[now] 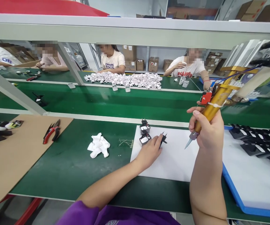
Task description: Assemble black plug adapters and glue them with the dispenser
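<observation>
My right hand (207, 126) is wrapped round a gold-coloured dispensing gun (215, 104) with a red switch block. Its pale tapered nozzle (188, 143) points down and left over a white sheet (172, 162). On that sheet, my left hand (150, 151) has its fingers closed on a small black two-pin plug part (163, 139), partly hidden by the fingers. Just beyond those fingers, a black plug housing (145, 138) with a white inside lies close to another housing (144, 127) of the same kind.
A blue-edged tray (247, 187) at right holds rows of black housings (261, 147). Crumpled white cloth (99, 145) and red-handled pliers (51, 131) lie to the left, the pliers on brown board (15, 162). Across the green conveyor (116, 103), several people sit by a white parts pile (125, 79).
</observation>
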Demonstrator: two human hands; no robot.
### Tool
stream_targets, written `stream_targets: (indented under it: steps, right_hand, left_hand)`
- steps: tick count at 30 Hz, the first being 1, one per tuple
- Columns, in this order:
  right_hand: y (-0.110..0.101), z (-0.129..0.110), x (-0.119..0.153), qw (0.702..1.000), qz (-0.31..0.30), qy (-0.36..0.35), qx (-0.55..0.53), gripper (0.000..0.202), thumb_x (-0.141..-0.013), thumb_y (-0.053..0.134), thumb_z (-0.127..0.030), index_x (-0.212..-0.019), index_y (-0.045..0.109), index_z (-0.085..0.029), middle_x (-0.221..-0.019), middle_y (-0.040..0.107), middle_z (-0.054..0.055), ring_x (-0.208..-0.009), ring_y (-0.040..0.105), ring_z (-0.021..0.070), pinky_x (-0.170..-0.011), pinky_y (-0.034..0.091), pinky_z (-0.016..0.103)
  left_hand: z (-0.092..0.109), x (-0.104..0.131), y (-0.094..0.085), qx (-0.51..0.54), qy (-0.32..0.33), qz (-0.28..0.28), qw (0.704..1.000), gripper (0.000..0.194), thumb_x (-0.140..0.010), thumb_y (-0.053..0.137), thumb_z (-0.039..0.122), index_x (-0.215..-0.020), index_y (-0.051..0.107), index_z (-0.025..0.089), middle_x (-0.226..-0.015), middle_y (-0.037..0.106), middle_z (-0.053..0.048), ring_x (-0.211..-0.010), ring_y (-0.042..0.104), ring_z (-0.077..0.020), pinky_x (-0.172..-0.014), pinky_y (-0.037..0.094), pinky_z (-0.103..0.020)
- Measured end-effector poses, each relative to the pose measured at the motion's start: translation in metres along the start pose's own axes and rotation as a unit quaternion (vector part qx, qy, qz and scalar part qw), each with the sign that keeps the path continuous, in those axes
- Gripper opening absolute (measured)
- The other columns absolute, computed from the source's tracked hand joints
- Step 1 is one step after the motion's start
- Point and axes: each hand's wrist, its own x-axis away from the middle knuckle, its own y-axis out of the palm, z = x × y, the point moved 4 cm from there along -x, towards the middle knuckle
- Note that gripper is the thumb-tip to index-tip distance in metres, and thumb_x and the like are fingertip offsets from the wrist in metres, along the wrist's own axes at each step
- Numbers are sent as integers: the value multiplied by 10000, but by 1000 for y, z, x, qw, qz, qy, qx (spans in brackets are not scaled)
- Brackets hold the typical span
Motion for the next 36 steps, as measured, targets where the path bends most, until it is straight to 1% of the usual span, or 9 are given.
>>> stream_targets:
  steps: [8, 12, 15, 19, 22, 24, 28, 31, 36]
  right_hand:
    - [0, -1, 0, 1000, -4, -1, -2, 258, -787, 689, -245, -910, 469, -189, -848, 632, 18, -397, 454, 84, -327, 344, 198]
    - [1, 0, 2, 1000, -7, -1, -5, 262, -791, 687, -237, -964, 497, -185, -862, 629, 21, -401, 454, 82, -322, 343, 195]
    - [1, -1, 3, 1000, -12, 4, -13, 261, -788, 685, -232, -997, 537, -182, -861, 621, 20, -406, 455, 80, -321, 347, 191]
    - [8, -4, 4, 993, -70, 45, -86, 230, -771, 682, -261, -970, 595, -187, -904, 593, 17, -405, 413, 49, -311, 316, 172]
    - [14, -6, 6, 985, -91, 63, -129, 235, -759, 678, -280, -971, 632, -188, -917, 568, 11, -397, 365, 23, -300, 273, 157]
    - [18, -7, 7, 986, -88, 58, -126, 256, -762, 676, -284, -997, 647, -187, -902, 563, 10, -398, 371, 23, -300, 276, 158]
    - [27, -8, 13, 990, -91, 48, -100, 237, -795, 660, -285, -1012, 645, -190, -891, 580, 14, -395, 439, 51, -295, 317, 177]
    - [37, -12, 17, 989, -96, 43, -102, 199, -821, 646, -289, -994, 642, -190, -871, 588, 12, -367, 432, 50, -275, 314, 179]
    - [59, -17, 20, 986, -106, 27, -128, 144, -854, 638, -301, -942, 632, -187, -848, 588, 0, -337, 397, 30, -253, 269, 160]
  left_hand:
    - [-17, 11, -21, 160, 50, -71, 983, 419, -812, 611, 185, -1224, 550, 228, -1195, 645, -65, -1070, 624, -224, -907, 512, -327]
    - [-15, 11, -12, 149, 16, -42, 988, 425, -796, 688, 432, -1151, 599, 216, -1149, 665, -83, -1060, 624, -262, -897, 517, -369]
    - [-20, 9, -6, 203, -34, -17, 978, 343, -857, 620, 424, -1128, 596, 215, -1053, 699, -60, -984, 665, -237, -863, 532, -350]
    - [-34, 11, -4, 294, -88, 41, 951, 426, -914, 531, 349, -1304, 447, 200, -1186, 654, -98, -760, 707, -157, -708, 571, -285]
    - [-36, 16, -5, 247, -13, 77, 966, 287, -961, 427, 326, -1155, 581, 183, -1203, 649, -108, -966, 691, -188, -884, 547, -320]
    - [-35, 19, -1, 202, 23, 49, 978, 304, -930, 499, 385, -1129, 611, 185, -1181, 664, -103, -1092, 644, -232, -955, 515, -350]
    - [-35, 20, 7, 127, -12, -41, 991, 446, -778, 706, 414, -1142, 591, 183, -1005, 709, -87, -909, 689, -263, -772, 558, -343]
    - [-27, 21, -3, 118, -30, -23, 992, 327, -823, 659, 380, -1076, 586, 187, -893, 714, -59, -805, 696, -237, -690, 536, -301]
    - [-5, 25, -42, 164, 11, 64, 984, 306, -814, 658, 368, -1049, 588, 185, -871, 709, -38, -714, 670, -185, -647, 517, -261]
